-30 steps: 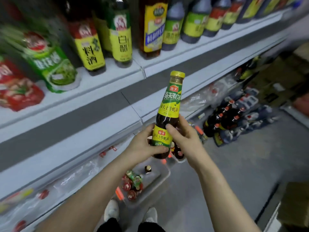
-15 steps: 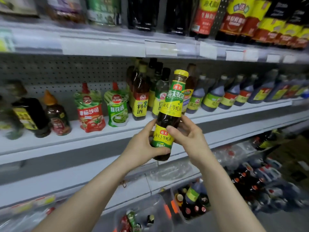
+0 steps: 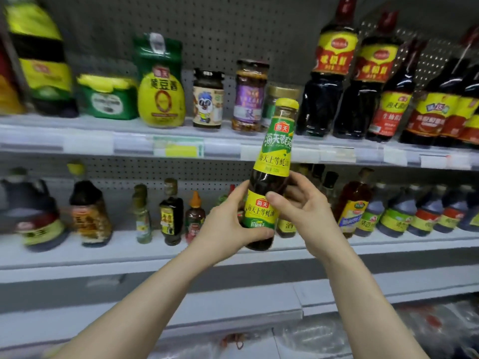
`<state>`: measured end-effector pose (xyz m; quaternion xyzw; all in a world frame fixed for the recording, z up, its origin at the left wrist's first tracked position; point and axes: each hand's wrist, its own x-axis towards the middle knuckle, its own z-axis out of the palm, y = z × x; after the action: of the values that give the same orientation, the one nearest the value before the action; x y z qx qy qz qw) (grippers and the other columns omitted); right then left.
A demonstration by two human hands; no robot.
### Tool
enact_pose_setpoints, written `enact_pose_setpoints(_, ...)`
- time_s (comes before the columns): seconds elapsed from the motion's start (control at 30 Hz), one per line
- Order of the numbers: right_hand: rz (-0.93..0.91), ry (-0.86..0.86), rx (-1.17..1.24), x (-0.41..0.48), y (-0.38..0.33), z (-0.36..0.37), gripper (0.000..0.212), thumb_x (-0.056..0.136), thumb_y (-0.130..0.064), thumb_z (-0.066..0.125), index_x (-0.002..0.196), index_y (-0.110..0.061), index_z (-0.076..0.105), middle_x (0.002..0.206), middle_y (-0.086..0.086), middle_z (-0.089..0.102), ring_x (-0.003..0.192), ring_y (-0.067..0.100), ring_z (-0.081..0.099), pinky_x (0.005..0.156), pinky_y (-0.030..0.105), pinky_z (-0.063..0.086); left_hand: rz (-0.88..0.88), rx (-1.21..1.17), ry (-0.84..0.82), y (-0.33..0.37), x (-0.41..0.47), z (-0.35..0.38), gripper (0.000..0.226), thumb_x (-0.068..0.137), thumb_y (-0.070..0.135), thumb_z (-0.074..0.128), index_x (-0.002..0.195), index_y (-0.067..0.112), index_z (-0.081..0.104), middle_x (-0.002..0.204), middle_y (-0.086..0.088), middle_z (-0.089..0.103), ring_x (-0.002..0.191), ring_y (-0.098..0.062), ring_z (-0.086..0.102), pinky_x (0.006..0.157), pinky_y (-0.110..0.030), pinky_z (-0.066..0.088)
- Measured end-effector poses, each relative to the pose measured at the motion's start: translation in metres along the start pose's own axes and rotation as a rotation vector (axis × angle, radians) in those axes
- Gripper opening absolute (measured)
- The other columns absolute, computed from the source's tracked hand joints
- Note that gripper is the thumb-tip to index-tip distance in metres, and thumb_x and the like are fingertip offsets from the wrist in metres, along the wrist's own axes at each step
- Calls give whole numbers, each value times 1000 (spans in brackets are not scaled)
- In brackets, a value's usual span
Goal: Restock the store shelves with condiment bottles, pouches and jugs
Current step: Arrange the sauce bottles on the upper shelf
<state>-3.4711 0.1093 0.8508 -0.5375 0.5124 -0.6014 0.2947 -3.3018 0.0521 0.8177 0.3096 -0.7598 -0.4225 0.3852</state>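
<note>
I hold a dark sauce bottle with a yellow cap and green-yellow labels upright in front of the shelves. My left hand grips its lower body from the left, thumb across the lower label. My right hand holds it from the right, thumb on the label and fingers curled behind the glass. The bottle's cap reaches up in front of the upper shelf; its base hangs just above the middle shelf.
The upper shelf carries jars, a yellow pouch and tall dark bottles with red-yellow labels. The middle shelf holds small bottles at left and a row of bottles at right. Plastic-wrapped stock lies below.
The view has tilted up from the floor and bins to the upper shelves. Both hands have kept their hold and raised the bottle in front of the shelves.
</note>
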Motion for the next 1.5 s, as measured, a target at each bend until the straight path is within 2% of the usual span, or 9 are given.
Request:
enact_pose_setpoints(0.13,-66,-35,47,7,-27,67,73,68,-41,85,134,-25,57,119,0,73,105,18,72,86,37,59,3,69,71,5,-19,-71,109,49,60,79,143,56,25,114,28,65,96,-2,68,74,-39,60)
enact_pose_setpoints(0.37,-150,-150,85,14,-75,182,66,73,-34,80,133,-28,55,115,0,74,105,14,72,86,30,60,46,167,196,18,-66,-190,103,53,57,79,144,51,31,116,21,67,105,1,65,95,-40,54)
enact_pose_setpoints(0.53,-208,-195,87,20,-101,249,56,85,-22,78,134,-28,52,110,-11,75,106,6,70,82,28,59,83,214,276,23,-89,-256,92,65,44,85,142,49,36,104,21,70,98,2,66,90,-40,57)
enact_pose_setpoints(0.63,-232,-213,66,23,-115,278,53,86,-25,80,133,-27,56,113,-12,74,112,5,67,84,27,59,76,224,305,25,-98,-284,85,68,43,86,134,57,33,101,28,69,94,4,67,86,-34,57)
enact_pose_setpoints(0.7,-257,-210,25,24,-124,294,55,83,-29,82,132,-30,57,119,-14,70,115,1,63,85,26,58,69,204,314,25,-102,-299,92,65,48,84,141,52,32,106,26,69,99,1,67,89,-35,56)
enact_pose_setpoints(0.87,-283,-200,-60,28,-133,310,53,80,-30,85,124,-37,59,118,-16,69,109,2,66,86,36,61,67,160,343,18,-101,-308,107,62,52,81,152,43,23,117,15,69,108,-7,66,95,-42,55)
enact_pose_setpoints(1.0,-308,-197,-69,38,-144,311,48,81,-24,85,122,-33,61,108,-17,72,102,0,68,82,27,60,83,168,353,24,-92,-312,101,71,43,83,152,42,24,123,16,65,110,-4,63,95,-40,55)
enact_pose_setpoints(1.2,-331,-201,-38,63,-168,322,51,82,-23,84,125,-28,59,114,-8,71,104,14,71,90,44,60,143,279,417,45,-68,-337,98,75,37,83,155,29,26,136,5,56,124,-11,53,102,-42,49)
enact_pose_setpoints(1.5,-402,-180,-81,103,-183,344,59,82,-22,83,133,-18,56,120,-1,69,113,18,66,96,48,56,188,385,495,54,-37,-366,83,75,31,83,146,28,40,110,15,67,100,2,63,89,-27,53)
